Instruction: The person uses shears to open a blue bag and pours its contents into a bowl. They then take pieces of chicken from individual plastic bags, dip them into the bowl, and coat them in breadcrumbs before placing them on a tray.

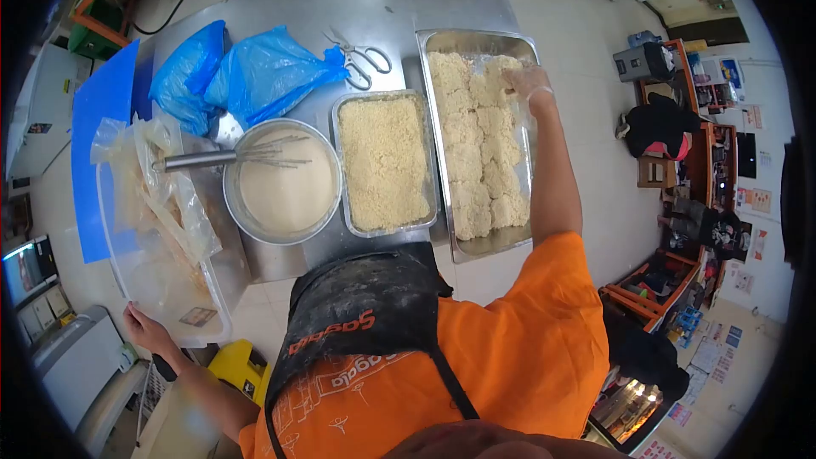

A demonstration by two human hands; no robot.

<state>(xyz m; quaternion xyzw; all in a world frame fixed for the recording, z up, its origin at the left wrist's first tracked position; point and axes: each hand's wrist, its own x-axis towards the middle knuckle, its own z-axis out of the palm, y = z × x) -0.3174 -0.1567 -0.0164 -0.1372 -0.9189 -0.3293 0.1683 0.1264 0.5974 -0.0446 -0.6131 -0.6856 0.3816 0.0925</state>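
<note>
My right hand, in what looks like a clear glove, is at the far right part of a long metal tray. It touches one of several crumb-coated pieces lying there in two rows; its fingertips are hard to make out. My left hand is at the near left corner of a clear plastic bin, its fingers partly hidden by the rim. Between them are a tray of crumbs and a metal bowl of pale batter with a whisk across its rim.
Blue plastic bags and scissors lie at the back of the metal table. Inside the bin is a clear bag. A blue board is at the left. Another person is far off at the right.
</note>
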